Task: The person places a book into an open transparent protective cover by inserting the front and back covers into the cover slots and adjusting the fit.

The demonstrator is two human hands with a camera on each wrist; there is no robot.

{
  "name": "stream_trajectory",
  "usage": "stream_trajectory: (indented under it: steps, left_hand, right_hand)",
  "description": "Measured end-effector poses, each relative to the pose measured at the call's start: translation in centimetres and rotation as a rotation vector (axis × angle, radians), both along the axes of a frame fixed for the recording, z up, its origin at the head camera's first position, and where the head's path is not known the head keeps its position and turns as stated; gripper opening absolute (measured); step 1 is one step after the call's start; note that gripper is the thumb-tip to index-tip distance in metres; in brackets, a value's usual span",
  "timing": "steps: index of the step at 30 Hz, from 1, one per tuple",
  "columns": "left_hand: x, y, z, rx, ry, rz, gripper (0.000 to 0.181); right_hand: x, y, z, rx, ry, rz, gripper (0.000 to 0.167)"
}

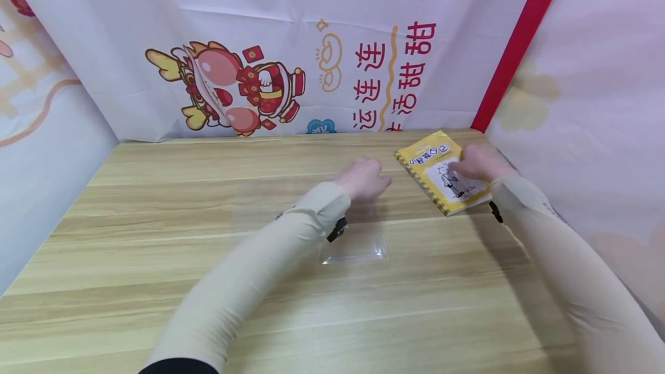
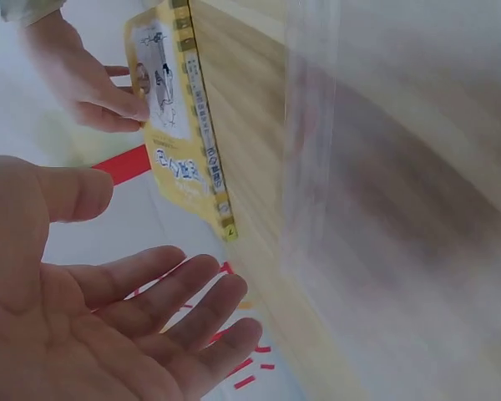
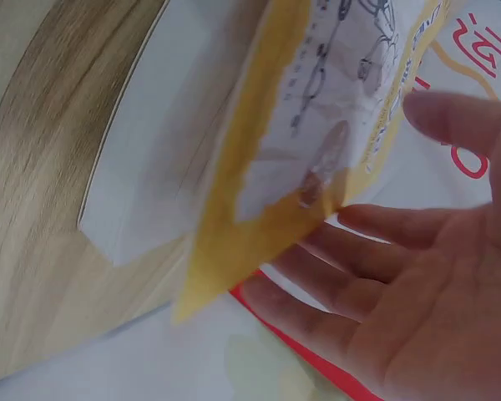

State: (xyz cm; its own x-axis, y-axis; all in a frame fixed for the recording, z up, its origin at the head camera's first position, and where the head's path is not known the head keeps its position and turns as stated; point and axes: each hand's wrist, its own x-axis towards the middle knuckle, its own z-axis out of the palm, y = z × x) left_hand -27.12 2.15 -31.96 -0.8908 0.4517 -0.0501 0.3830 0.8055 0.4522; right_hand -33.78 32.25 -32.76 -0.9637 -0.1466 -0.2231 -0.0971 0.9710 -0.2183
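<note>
A yellow paperback book (image 1: pixel 431 172) with a cartoon drawing on its cover lies at the back right of the table. My right hand (image 1: pixel 480 161) holds it at the right edge, thumb over the front. In the right wrist view the cover (image 3: pixel 275 175) stands lifted off the white page block (image 3: pixel 142 192), with fingers behind its edge. My left hand (image 1: pixel 363 179) hovers over the table left of the book, fingers loosely spread and holding nothing, as the left wrist view shows. Beneath the left forearm lies a clear plastic sleeve (image 1: pixel 355 255), partly hidden by the arm.
The wood-grain table (image 1: pixel 130 281) meets a printed cloth (image 1: pixel 291 10) at the back. More white cloth (image 1: pixel 597 131) hangs close along the right side, near the right arm. Another cloth panel (image 1: pixel 47 160) stands along the left edge.
</note>
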Motion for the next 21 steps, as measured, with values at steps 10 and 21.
stream_trajectory:
  steps: [10, 21]
  left_hand:
    - [-0.2, 3.4, -0.6, 0.239, -0.146, 0.077, 0.023]
    - [0.2, 6.3, -1.5, 0.471, -0.255, 0.130, 0.046]
  right_hand:
    - [-0.2, 0.7, -1.6, -0.107, -0.090, -0.023, 0.049]
    - [0.2, 0.2, -1.6, -0.095, -0.187, 0.003, 0.056]
